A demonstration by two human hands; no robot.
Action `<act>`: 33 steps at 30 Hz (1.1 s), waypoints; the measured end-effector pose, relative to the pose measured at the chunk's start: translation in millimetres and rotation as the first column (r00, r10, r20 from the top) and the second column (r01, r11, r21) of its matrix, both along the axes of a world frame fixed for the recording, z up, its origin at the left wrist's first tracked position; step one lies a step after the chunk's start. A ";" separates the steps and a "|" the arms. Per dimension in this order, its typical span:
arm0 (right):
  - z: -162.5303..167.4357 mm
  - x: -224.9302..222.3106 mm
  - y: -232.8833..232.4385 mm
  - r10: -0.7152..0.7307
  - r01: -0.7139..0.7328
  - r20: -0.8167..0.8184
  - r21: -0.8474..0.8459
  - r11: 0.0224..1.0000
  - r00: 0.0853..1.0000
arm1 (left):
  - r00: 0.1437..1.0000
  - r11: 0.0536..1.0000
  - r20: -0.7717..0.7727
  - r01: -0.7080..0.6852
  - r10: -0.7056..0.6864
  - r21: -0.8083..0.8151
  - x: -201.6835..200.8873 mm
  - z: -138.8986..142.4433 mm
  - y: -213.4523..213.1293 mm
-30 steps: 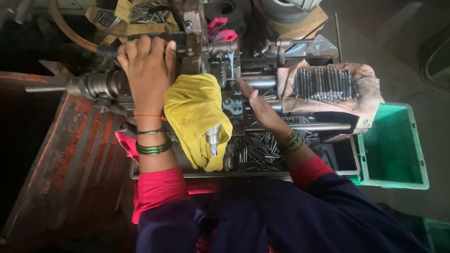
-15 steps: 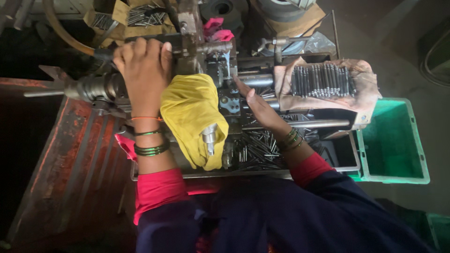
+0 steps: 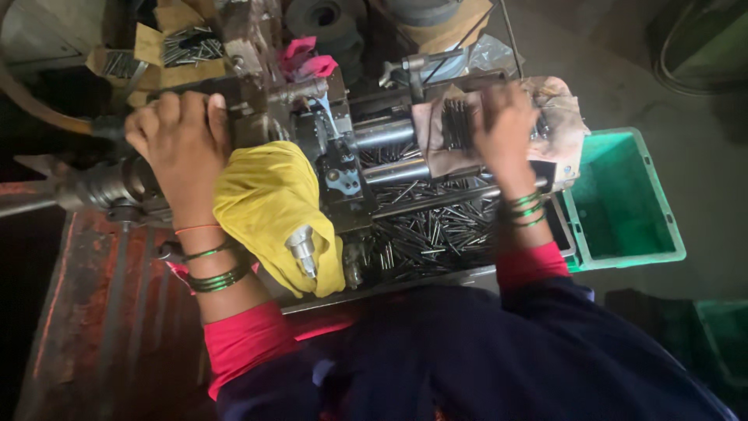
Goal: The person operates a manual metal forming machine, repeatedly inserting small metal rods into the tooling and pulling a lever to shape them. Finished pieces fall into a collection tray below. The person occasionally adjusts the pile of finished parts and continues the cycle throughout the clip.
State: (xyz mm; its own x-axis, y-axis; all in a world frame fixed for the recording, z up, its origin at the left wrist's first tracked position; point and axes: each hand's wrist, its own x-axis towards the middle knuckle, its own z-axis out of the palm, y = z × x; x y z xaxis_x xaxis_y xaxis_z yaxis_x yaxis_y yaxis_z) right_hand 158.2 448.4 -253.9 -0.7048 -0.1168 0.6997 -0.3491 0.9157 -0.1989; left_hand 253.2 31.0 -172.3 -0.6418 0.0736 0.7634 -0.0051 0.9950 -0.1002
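The green crate (image 3: 623,204) at the right stands open, only its bare floor showing. Beside it a metal tray (image 3: 436,242) under the machine (image 3: 312,132) holds a loose heap of dark steel pins. More pins (image 3: 460,125) lie in rows on a crumpled paper wrap (image 3: 557,129) at the machine's right end, and a cardboard box (image 3: 175,51) at the top left holds another bunch.

The right hand (image 3: 505,129) rests on the rowed pins, fingers curled down; whether it grips any is blurred, so I cannot tell. The left hand (image 3: 175,144) is clamped around a black lever (image 3: 117,129) on the machine's left. A yellow cloth (image 3: 273,206) drapes over a metal handle between the arms.

The bench (image 3: 86,312) is rusty red metal; the floor (image 3: 623,70) looks like grey concrete.
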 end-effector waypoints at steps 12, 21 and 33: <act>12.3 -15.4 29.8 0.054 -0.025 0.214 -0.136 0.990 0.975 | 1.000 1.000 -0.006 -0.012 0.012 -0.001 0.8 3.5 5.2; 8.4 -18.4 30.0 0.030 0.002 0.196 -0.161 0.987 0.980 | 1.000 0.999 0.027 0.002 -0.003 0.042 0.5 0.4 3.9; -1.4 -14.0 35.8 0.124 -0.144 -0.085 -0.308 0.940 0.989 | 0.999 0.997 0.035 0.007 -0.010 0.078 -0.5 -3.7 1.7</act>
